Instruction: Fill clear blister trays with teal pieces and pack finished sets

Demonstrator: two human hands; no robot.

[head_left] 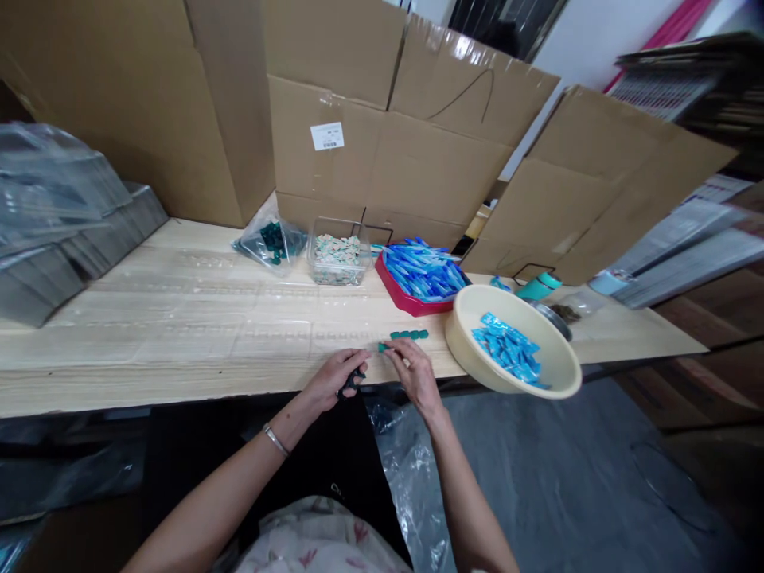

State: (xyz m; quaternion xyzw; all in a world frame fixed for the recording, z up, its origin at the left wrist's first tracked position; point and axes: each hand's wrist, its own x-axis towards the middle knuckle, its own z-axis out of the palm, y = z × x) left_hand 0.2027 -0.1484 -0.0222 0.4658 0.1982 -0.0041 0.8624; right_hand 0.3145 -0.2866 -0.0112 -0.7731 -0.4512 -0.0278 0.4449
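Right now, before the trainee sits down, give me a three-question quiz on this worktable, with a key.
1. True or false: blue packets lie in the cream basin.
2. What colour is the tray holding the slender blue items: A yellow, B red, or C green?
3. Which of the person's hands holds the black tool?

Key: 1. True. 2. B, red. 3. The left hand.

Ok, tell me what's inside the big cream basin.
The cream basin holds a loose pile of small blue packets. The pile covers part of the bottom, so whatever lies beneath the top packets can't be seen.
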